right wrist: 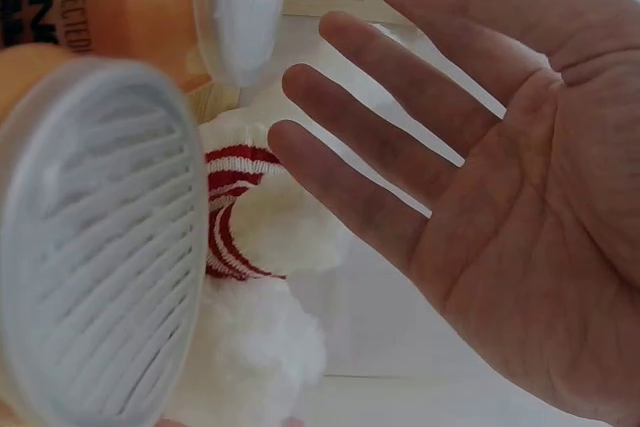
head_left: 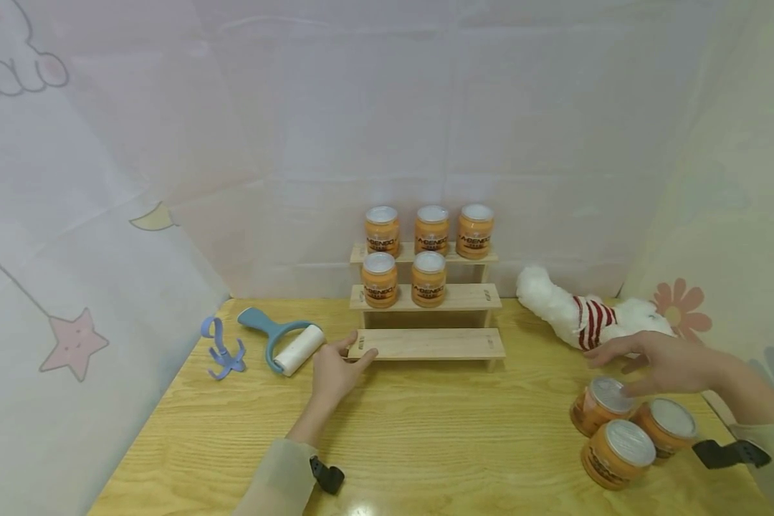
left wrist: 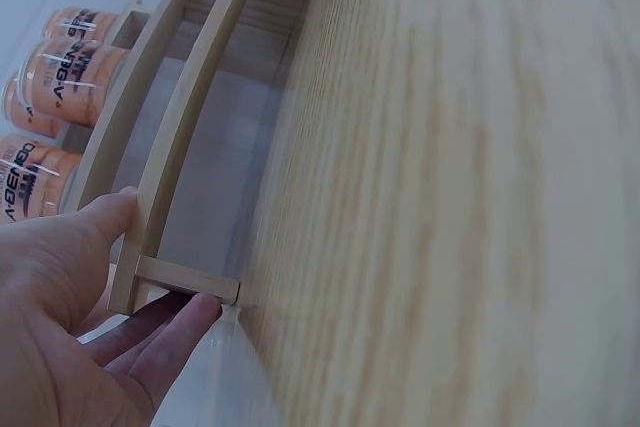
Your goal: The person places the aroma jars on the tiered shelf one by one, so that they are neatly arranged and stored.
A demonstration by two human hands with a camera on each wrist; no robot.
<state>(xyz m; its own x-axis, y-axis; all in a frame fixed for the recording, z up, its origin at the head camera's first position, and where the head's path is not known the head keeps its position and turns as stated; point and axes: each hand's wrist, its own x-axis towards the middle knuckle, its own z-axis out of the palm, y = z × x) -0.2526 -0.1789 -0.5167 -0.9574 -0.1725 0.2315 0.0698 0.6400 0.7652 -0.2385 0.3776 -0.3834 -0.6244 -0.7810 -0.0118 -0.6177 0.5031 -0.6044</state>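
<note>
A three-step wooden display rack (head_left: 426,344) stands against the back wall. My left hand (head_left: 335,369) grips the left end of its lowest step, thumb at the board's front edge and fingers around the end support (left wrist: 190,279). Three orange jars with pale lids line the top step, among them a jar (head_left: 475,233) at its right end. Two more, including a jar (head_left: 428,281), sit on the middle step; the lowest is bare. My right hand (head_left: 667,362) hovers with fingers spread over three similar jars grouped at the right, the nearest jar (head_left: 609,459) among them. Nothing is in its palm (right wrist: 530,237).
Left of the rack lie a blue-handled lint roller (head_left: 299,350) and a small blue-purple hook-like item (head_left: 222,355). A white plush toy (head_left: 561,308) with a red-striped band lies at the back right, behind the right hand. Printed cloth walls (head_left: 103,236) enclose the table.
</note>
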